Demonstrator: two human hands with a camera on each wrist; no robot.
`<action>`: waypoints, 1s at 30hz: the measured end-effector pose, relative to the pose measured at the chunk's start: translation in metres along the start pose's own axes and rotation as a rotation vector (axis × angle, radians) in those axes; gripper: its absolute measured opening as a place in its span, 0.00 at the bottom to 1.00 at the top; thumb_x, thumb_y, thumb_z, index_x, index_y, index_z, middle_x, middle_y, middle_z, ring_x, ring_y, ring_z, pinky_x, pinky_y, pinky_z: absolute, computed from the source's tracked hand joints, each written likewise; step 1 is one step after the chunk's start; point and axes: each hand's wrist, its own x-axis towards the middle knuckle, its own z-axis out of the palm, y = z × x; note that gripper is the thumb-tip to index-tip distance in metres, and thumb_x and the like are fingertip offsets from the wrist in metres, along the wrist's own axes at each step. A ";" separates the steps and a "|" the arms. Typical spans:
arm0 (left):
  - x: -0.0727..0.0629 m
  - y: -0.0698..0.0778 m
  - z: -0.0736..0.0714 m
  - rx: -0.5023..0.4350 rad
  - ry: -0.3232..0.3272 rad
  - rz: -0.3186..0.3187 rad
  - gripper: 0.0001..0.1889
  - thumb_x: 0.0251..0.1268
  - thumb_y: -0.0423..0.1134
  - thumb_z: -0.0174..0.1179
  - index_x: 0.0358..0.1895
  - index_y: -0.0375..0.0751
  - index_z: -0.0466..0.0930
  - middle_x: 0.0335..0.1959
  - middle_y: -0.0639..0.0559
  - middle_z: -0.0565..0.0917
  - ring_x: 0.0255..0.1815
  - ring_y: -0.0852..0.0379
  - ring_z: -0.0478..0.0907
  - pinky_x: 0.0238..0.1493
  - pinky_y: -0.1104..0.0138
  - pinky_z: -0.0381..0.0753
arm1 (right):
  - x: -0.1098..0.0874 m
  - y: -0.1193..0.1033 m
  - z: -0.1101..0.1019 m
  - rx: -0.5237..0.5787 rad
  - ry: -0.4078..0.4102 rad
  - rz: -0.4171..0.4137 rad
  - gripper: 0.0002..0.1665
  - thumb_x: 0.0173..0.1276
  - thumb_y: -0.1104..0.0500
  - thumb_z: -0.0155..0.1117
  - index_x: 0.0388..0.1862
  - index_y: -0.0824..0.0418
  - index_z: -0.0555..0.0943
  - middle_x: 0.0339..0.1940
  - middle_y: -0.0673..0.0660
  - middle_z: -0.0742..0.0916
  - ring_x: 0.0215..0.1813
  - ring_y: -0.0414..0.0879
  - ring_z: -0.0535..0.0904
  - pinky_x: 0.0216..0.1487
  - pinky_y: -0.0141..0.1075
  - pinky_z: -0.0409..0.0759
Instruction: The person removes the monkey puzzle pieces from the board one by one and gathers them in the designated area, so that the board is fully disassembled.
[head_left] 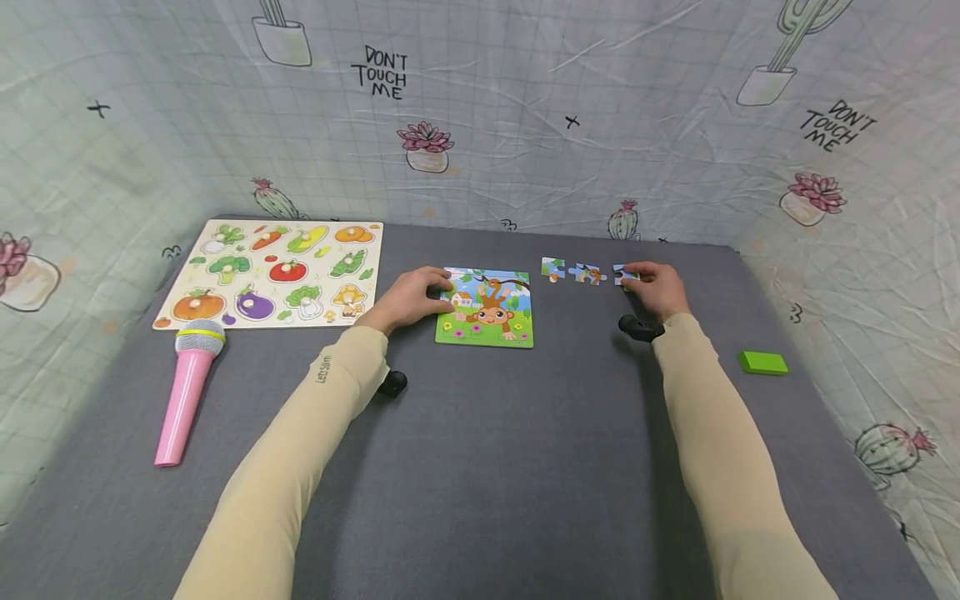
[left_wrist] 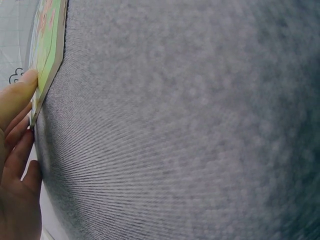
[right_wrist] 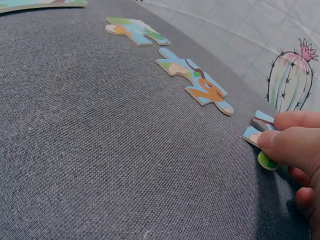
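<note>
At the left edge of a square monkey jigsaw puzzle (head_left: pixel 491 315) is my left hand (head_left: pixel 411 298). In the left wrist view its thumb (left_wrist: pixel 22 92) lies against the puzzle's green corner, with the other fingers along the edge. My right hand (head_left: pixel 662 288) pinches a puzzle piece (right_wrist: pixel 252 134) between thumb and index finger, low over the table, and partly hides it. To its left, two loose pieces lie in a row: a middle piece (head_left: pixel 587 274) with brown and orange print and a far-left piece (head_left: pixel 553 267) with green and blue.
A wooden vegetable peg board (head_left: pixel 288 271) lies at the back left, with a pink toy microphone (head_left: pixel 187 392) in front of it. On the right is a green block (head_left: pixel 763 362). A printed cloth (head_left: pixel 495 125) rises behind the grey table (head_left: pixel 510 467).
</note>
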 end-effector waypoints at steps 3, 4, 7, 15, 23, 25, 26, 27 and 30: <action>0.000 0.000 0.000 0.003 0.001 0.003 0.23 0.65 0.43 0.66 0.59 0.35 0.79 0.70 0.45 0.69 0.73 0.45 0.60 0.74 0.55 0.57 | 0.001 0.001 0.000 -0.011 0.003 -0.001 0.22 0.71 0.58 0.63 0.60 0.65 0.79 0.60 0.66 0.80 0.59 0.60 0.74 0.52 0.50 0.74; 0.000 0.000 0.000 0.002 0.001 0.003 0.23 0.65 0.43 0.66 0.59 0.35 0.79 0.70 0.44 0.69 0.73 0.45 0.60 0.74 0.54 0.57 | 0.001 0.001 0.000 -0.013 0.003 -0.003 0.22 0.71 0.57 0.63 0.60 0.65 0.79 0.60 0.66 0.80 0.60 0.61 0.74 0.52 0.50 0.74; 0.000 0.001 0.000 0.001 0.000 0.001 0.23 0.65 0.43 0.66 0.59 0.35 0.79 0.70 0.45 0.69 0.73 0.45 0.60 0.74 0.54 0.57 | -0.001 0.001 0.000 -0.012 -0.005 -0.006 0.22 0.71 0.57 0.63 0.61 0.66 0.79 0.60 0.67 0.80 0.60 0.61 0.73 0.54 0.52 0.75; 0.000 0.000 0.000 0.000 -0.001 -0.004 0.23 0.64 0.42 0.66 0.59 0.34 0.79 0.70 0.44 0.69 0.73 0.44 0.60 0.74 0.54 0.57 | -0.005 -0.002 -0.001 -0.011 -0.044 0.023 0.22 0.73 0.56 0.61 0.60 0.67 0.78 0.60 0.68 0.79 0.57 0.61 0.74 0.52 0.49 0.75; -0.001 -0.001 0.000 -0.004 0.000 0.002 0.23 0.65 0.43 0.66 0.59 0.35 0.79 0.70 0.44 0.68 0.73 0.45 0.60 0.74 0.54 0.57 | -0.005 -0.002 -0.001 -0.027 -0.041 0.018 0.22 0.72 0.55 0.61 0.59 0.67 0.79 0.58 0.68 0.80 0.56 0.60 0.75 0.51 0.48 0.75; -0.001 -0.001 0.001 -0.006 0.001 0.002 0.23 0.65 0.43 0.66 0.59 0.35 0.79 0.71 0.45 0.68 0.73 0.45 0.60 0.74 0.54 0.57 | -0.006 -0.005 -0.001 -0.025 -0.023 0.015 0.22 0.72 0.56 0.61 0.59 0.67 0.79 0.57 0.68 0.81 0.55 0.59 0.76 0.50 0.46 0.75; -0.001 -0.001 0.001 -0.008 0.002 0.000 0.23 0.65 0.43 0.66 0.59 0.35 0.79 0.71 0.45 0.68 0.73 0.45 0.60 0.74 0.54 0.57 | -0.006 -0.008 0.000 -0.022 -0.010 0.016 0.22 0.73 0.56 0.60 0.59 0.67 0.79 0.57 0.68 0.81 0.54 0.59 0.76 0.49 0.45 0.75; 0.000 -0.002 0.001 -0.010 0.002 0.000 0.23 0.65 0.43 0.66 0.59 0.35 0.79 0.71 0.45 0.68 0.73 0.45 0.60 0.74 0.54 0.57 | -0.006 -0.011 0.001 -0.013 0.003 0.014 0.21 0.73 0.56 0.60 0.59 0.67 0.79 0.56 0.68 0.82 0.54 0.58 0.77 0.48 0.45 0.75; -0.001 -0.002 0.001 -0.015 0.004 -0.004 0.23 0.65 0.43 0.66 0.59 0.35 0.79 0.71 0.45 0.68 0.74 0.45 0.59 0.74 0.54 0.56 | -0.007 -0.027 0.007 0.014 0.014 -0.008 0.21 0.73 0.57 0.58 0.60 0.67 0.78 0.57 0.68 0.81 0.55 0.59 0.77 0.50 0.48 0.76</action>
